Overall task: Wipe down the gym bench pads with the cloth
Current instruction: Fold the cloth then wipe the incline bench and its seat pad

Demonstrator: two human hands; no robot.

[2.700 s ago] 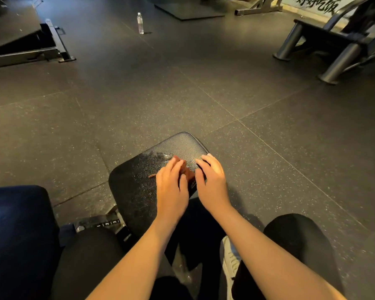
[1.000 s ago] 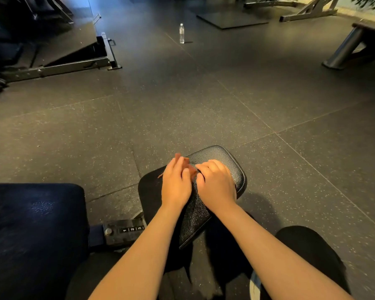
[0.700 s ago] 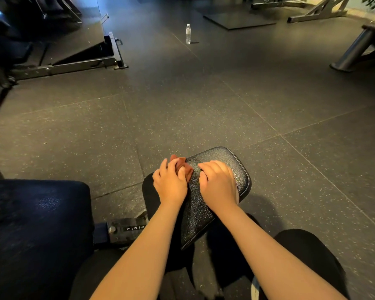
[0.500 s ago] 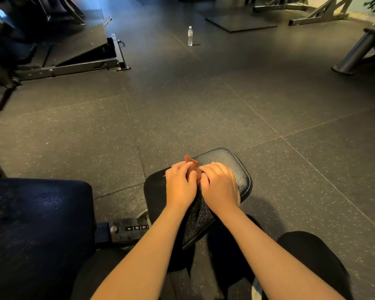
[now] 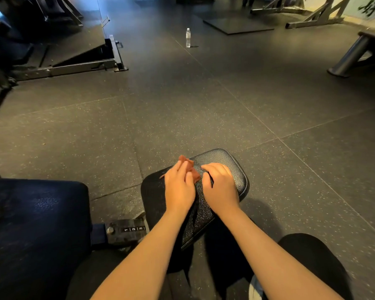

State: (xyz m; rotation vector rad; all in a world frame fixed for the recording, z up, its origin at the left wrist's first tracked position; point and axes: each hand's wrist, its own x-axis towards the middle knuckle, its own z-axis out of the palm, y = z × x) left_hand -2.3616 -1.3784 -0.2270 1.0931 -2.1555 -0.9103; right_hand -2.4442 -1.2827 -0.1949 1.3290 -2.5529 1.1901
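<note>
Left fingers (image 5: 178,170) atop cloth (image 5: 187,160) on pad (image 5: 218,157)

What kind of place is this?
Most likely a gym. There's a padded black bench pad, speckled rubber floor tiles and a metal machine frame off to the side.
</note>
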